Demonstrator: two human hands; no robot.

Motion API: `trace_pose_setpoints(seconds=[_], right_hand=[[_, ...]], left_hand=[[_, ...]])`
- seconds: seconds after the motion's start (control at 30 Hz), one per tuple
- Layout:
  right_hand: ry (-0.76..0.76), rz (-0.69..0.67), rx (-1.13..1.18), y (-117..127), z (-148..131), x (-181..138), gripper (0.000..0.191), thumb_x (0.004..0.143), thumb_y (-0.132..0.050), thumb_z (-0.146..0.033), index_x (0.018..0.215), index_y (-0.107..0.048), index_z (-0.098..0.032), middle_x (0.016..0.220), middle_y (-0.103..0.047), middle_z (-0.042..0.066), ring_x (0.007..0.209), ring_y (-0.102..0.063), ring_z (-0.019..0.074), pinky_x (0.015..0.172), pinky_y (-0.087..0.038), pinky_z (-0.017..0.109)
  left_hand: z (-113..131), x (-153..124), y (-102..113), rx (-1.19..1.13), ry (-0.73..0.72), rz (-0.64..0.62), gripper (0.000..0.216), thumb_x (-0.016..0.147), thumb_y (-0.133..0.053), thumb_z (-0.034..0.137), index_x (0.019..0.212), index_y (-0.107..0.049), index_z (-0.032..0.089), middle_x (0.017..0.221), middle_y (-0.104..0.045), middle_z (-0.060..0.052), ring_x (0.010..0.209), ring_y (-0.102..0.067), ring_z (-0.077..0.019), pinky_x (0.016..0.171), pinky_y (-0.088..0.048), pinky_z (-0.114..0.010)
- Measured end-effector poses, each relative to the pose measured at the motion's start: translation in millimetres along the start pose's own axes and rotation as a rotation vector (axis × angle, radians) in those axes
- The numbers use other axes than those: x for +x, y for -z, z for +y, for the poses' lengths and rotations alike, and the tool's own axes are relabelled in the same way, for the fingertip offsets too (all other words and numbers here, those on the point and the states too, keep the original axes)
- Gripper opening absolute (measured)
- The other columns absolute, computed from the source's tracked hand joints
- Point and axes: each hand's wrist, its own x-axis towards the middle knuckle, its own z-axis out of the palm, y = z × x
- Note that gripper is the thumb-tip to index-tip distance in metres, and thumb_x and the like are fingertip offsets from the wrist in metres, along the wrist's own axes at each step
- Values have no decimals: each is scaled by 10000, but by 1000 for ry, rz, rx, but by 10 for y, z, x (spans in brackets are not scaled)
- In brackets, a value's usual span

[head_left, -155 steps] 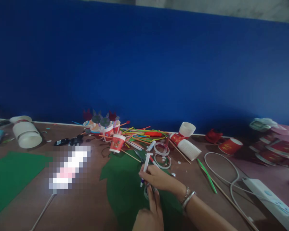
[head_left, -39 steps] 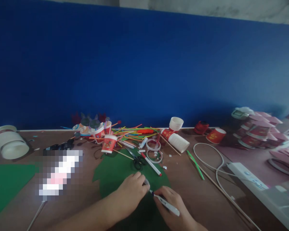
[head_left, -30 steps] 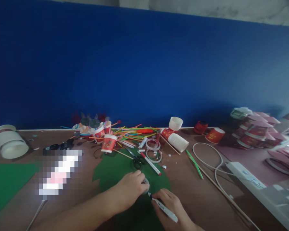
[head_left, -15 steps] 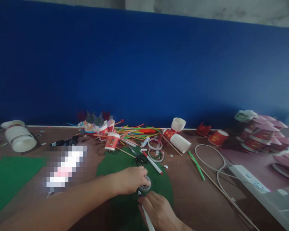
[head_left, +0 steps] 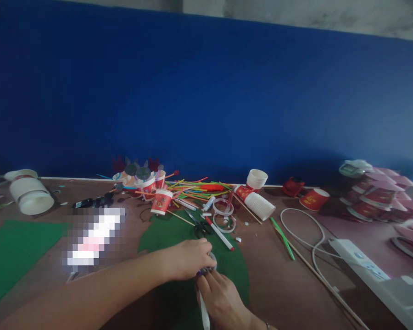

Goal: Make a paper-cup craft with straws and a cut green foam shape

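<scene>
My left hand (head_left: 191, 259) is closed on a grey ring that looks like a roll of tape (head_left: 214, 261), holding it down on a green sheet (head_left: 236, 261). Just below it, my right hand (head_left: 223, 293) grips a white marker pen (head_left: 204, 311), its dark tip end by the ring's lower edge. The fingers of both hands nearly touch and partly cover the ring and the tip. Beyond the hands, black-handled scissors (head_left: 202, 228) and a white marker with a red cap (head_left: 220, 233) lie on the green sheet.
Red paper cups (head_left: 161, 201) with straws and cutouts stand behind. Beside them are a pile of colored sticks (head_left: 192, 189), clear tape rings (head_left: 223, 206) and stacked cups (head_left: 259, 205). A lit phone-like blurred patch (head_left: 99, 236) lies left; a power strip (head_left: 359, 259) and cable lie right.
My right hand has moved slightly up and left against the ring, and its marker now stands steeper. My left hand stays on the ring. The view has shifted slightly.
</scene>
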Motion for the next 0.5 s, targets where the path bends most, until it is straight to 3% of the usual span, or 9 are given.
trace_pose_setpoints(seconds=[0.2,0.5], right_hand=[[-24,29,-59,-15,-39,25,191,751,-411,-13,770,-444,-201,624,-595,25,516,-570,192,440,-376,282],[-26,-10,40,64,27,-113,163,863,-378,-73,796,-447,-204,613,-593,-2,500,-555,149,449,-347,251]], left_hand=[[3,-7,16,7,-10,-4,192,769,-576,111,928,-600,217,879,-563,-50,821,-537,-186,590,-407,-235],[13,-15,28,7,10,-18,238,783,-541,75,956,-590,230,899,-560,-54,853,-531,-191,589,-408,-235]])
